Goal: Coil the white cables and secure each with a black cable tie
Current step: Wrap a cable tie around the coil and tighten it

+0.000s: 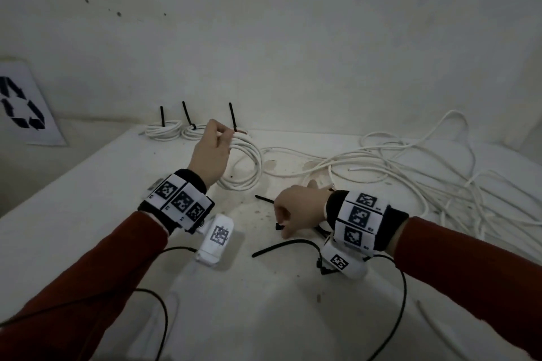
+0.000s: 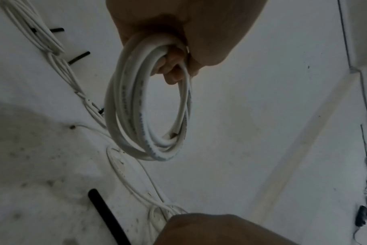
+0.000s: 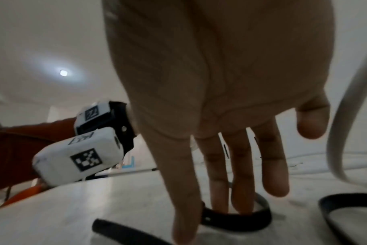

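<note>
My left hand [image 1: 211, 146] is raised over the table and grips a coil of white cable [image 1: 247, 162] at its top; the left wrist view shows the fingers [image 2: 172, 66] curled through the coil [image 2: 136, 116]. Lower down and nearer to me, my right hand [image 1: 294, 215] reaches onto the table. There its thumb [image 3: 183, 207] is in front of a curved black cable tie [image 3: 237, 221] and its fingers stand behind it, pinching it near its head. One end of this tie [image 1: 278, 226] shows below the knuckles.
Two tied coils [image 1: 163, 131] [image 1: 193, 129] lie at the back with their ties upright. A third upright tie [image 1: 233, 118] stands beside them. Loose black ties [image 1: 286, 244] [image 1: 264, 199] lie near my right hand. Tangled loose white cable [image 1: 416, 176] covers the right side. A recycling sign [image 1: 25, 104] leans at far left.
</note>
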Tool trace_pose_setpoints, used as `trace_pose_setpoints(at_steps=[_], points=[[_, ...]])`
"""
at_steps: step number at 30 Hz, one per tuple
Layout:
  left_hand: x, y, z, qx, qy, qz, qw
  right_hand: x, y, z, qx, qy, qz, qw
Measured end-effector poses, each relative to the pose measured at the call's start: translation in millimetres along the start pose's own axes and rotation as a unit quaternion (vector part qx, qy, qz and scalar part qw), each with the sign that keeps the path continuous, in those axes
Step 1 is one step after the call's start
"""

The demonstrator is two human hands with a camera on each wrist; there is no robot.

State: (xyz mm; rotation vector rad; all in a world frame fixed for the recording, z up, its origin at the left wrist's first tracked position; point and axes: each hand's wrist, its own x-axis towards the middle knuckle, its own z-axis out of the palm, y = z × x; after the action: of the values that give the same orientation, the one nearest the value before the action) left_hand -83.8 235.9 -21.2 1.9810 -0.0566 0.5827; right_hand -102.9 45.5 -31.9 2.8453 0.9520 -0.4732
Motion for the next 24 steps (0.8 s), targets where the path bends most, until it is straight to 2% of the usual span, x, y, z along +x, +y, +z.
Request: trace_pose_setpoints(at_steps=[4,8,10,13,14,19,21,24], points=[[4,2,2,-0.009,0.009,-0.001,1.0,3,-5,-5,0.008,0.016,-0.023,1.0],[14,-1,3,-0.019,0.041,0.004,0.999,-15,8,-35,0.137,0.128,-0.043,0.981],[20,-3,3,-0.007,0.054,0.015,0.998,-32,18,-53,0.257,0.185,-0.044,0.947],[27,-2,6,0.019,0.055,0.043,0.997,-54,31,-71,0.467,0.208,-0.084,0.855],[28,0,9,0.025,0.052,0.056,0.997,-56,33,-74,0.495,0.209,-0.092,0.838],[27,25,33,0.013,0.036,0.116,0.992,-36,35,-65,0.539,0.213,-0.078,0.811],[25,37,43,-0.009,0.026,0.128,0.991,-26,37,-60,0.527,0.286,-0.071,0.797],[21,48,54,-0.055,-0.001,0.142,0.988,-12,50,-57,0.424,0.458,-0.067,0.779]])
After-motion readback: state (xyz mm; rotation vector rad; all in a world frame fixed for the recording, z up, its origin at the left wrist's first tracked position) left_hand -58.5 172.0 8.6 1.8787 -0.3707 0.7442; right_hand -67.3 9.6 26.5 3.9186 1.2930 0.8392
